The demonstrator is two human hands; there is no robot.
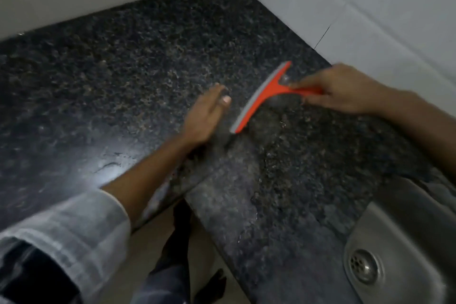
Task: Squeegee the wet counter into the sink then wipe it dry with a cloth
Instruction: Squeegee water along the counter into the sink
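Note:
An orange squeegee (261, 96) with a grey rubber blade rests its edge on the dark speckled granite counter (123, 76). My right hand (343, 89) is shut on its handle, coming in from the right. My left hand (204, 116) lies just left of the blade, flat over the counter with its fingers apart and nothing in it. Wet streaks and a film of water (249, 180) run from the blade toward the front edge. The steel sink (385, 224) with its drain (364, 266) sits at the lower right. No cloth is in view.
White tiled walls (370, 2) meet in a corner behind the counter. The counter's front edge steps inward near the middle, with the floor and my legs (172, 266) below it. A bright glare lies on the counter at the left.

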